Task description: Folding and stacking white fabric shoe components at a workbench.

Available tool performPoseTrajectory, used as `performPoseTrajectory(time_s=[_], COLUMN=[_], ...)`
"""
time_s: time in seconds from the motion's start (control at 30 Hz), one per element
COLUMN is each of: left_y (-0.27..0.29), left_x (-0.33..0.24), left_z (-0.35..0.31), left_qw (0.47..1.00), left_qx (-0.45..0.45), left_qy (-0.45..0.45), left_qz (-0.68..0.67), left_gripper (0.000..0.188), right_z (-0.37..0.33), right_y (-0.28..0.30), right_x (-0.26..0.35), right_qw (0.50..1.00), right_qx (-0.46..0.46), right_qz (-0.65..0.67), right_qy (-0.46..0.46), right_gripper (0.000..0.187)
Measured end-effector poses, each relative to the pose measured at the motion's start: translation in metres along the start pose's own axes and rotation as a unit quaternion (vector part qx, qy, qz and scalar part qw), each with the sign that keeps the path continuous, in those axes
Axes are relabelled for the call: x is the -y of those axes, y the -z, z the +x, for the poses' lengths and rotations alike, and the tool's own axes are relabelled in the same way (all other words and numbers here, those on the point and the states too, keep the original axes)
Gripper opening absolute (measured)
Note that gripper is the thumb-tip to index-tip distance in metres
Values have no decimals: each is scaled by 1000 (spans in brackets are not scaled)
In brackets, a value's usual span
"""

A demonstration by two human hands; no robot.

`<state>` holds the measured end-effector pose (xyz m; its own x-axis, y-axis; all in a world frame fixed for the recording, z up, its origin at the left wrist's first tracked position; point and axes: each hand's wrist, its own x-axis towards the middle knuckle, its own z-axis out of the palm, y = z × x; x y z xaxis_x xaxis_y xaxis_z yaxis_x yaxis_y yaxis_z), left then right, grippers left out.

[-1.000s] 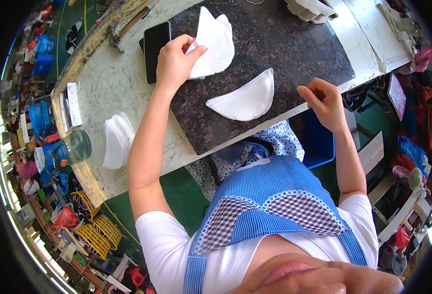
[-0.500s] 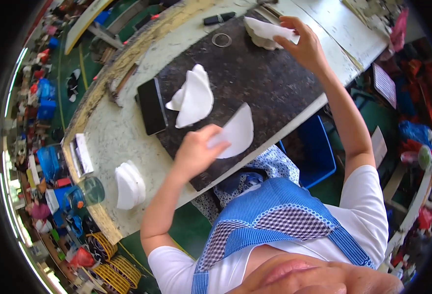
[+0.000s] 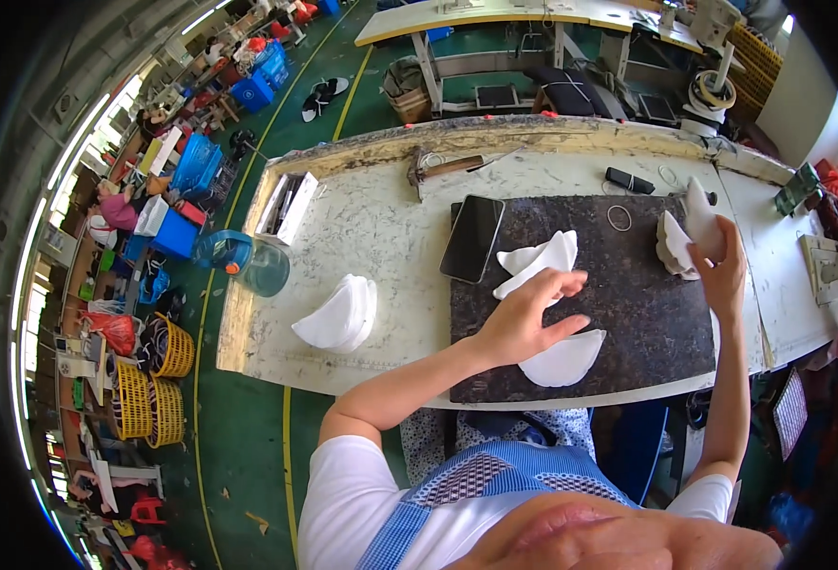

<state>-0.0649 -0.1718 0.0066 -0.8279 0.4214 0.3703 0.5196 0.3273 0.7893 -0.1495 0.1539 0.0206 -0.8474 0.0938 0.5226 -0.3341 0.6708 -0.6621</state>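
Since a moment ago her left hand [image 3: 523, 318] has lifted off the near white curved piece [image 3: 563, 359] and hovers spread, fingers loose, holding nothing, just above it on the dark mat [image 3: 647, 313]. Beyond lies another folded white piece [image 3: 538, 259]. Farther right, her right hand [image 3: 718, 266] pinches a white piece [image 3: 699, 211] beside a small stack [image 3: 673, 247].

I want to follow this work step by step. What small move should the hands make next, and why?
Probably bring the right hand, which holds one white piece lifted off the stack, toward the dark mat. The left hand rests on the white piece there.
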Motion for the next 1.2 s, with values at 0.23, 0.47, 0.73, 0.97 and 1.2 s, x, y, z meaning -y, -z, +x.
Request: performPoseTrajectory(time_s=[0.23,0.47,0.73,0.97,1.2], left_y=[-22,-24,5,15,2], left_x=[4,-8,-4,24,-1], left_z=[40,5,6,15,4], left_qw=[911,932,908,978,809], left_qx=[-27,-47,-21,-19,5], left_qy=[119,147,177,104,199], left_qz=[-395,-329,-379,178,-553], left_gripper=[28,22,22,25,40], right_z=[-37,-81,-92,-90,-114], right_y=[-17,-42,-76,-87,-77], right_x=[109,73,108,103,85], right_qw=[949,959,631,980,518], right_qx=[129,182,275,188,338], right_qz=[-66,183,594,68,733], right_qy=[278,-115,-416,16,-282], right_gripper=[60,43,39,16,27])
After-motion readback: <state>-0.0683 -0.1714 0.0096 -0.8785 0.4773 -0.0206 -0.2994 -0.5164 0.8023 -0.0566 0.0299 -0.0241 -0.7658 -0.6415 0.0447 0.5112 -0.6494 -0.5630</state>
